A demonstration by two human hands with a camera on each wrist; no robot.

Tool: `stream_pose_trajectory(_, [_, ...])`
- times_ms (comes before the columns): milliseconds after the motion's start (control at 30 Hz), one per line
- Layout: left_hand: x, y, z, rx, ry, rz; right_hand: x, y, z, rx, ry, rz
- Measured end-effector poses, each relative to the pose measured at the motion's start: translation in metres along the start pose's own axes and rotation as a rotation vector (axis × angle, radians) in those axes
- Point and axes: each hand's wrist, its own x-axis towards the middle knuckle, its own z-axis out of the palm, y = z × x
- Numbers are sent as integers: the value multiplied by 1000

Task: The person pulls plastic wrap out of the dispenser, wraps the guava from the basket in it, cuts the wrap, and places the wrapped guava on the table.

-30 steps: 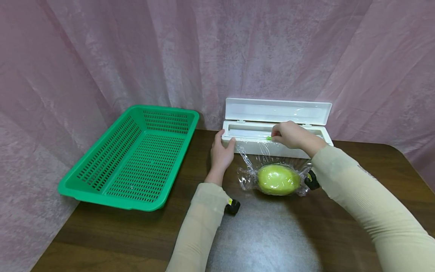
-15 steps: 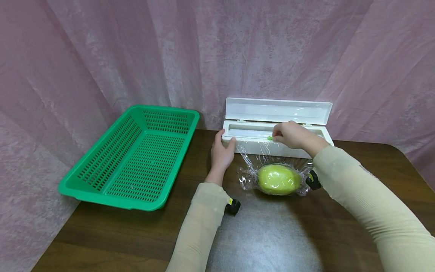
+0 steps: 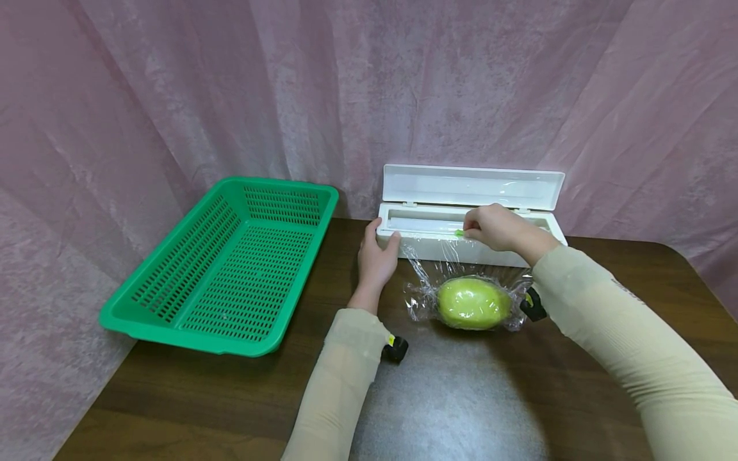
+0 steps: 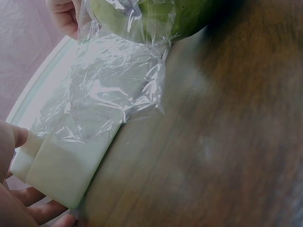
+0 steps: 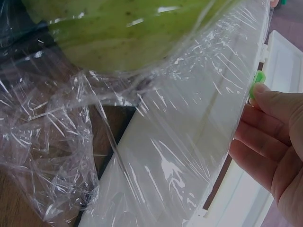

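Observation:
A long white cling film dispenser (image 3: 461, 248) lies with its lid raised and a pale roll (image 3: 423, 225) inside. My left hand (image 3: 377, 261) grips the dispenser's left end, thumb and fingers around the corner. With my right hand (image 3: 497, 229) I pinch a small green slider cutter (image 3: 459, 234) on the front rim, near the middle. Clear cling film (image 5: 165, 156) stretches from that rim down to a green fruit (image 3: 473, 303) on the table, which is wrapped in film with crumpled ends. Part of the slider is hidden by my right fingers.
A green slotted plastic basket (image 3: 277, 349) stands to the left on the dark wooden table (image 3: 190, 410). Behind everything hangs a pink curtain (image 3: 357, 96), close to the raised lid (image 3: 473, 186).
My right hand and the green slider have shifted very slightly to the right along the rim. The left hand, dispenser and wrapped fruit look the same.

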Motion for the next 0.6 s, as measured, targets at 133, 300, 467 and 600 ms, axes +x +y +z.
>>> stream_pose_trajectory(133, [0,0,1,-1,2,-5,-1,0,-1,1,2,0])
stream_pose_trajectory(300, [0,0,1,2,4,-10,-2,1,0,-2,8,-7])
stream_pose_trajectory(467, [-1,1,1,0,2,-12,-2,3,1,-1,20,-25])
stream_pose_trajectory(600, [0,1,0,-2,0,-12,-2,4,1,3,30,-36])
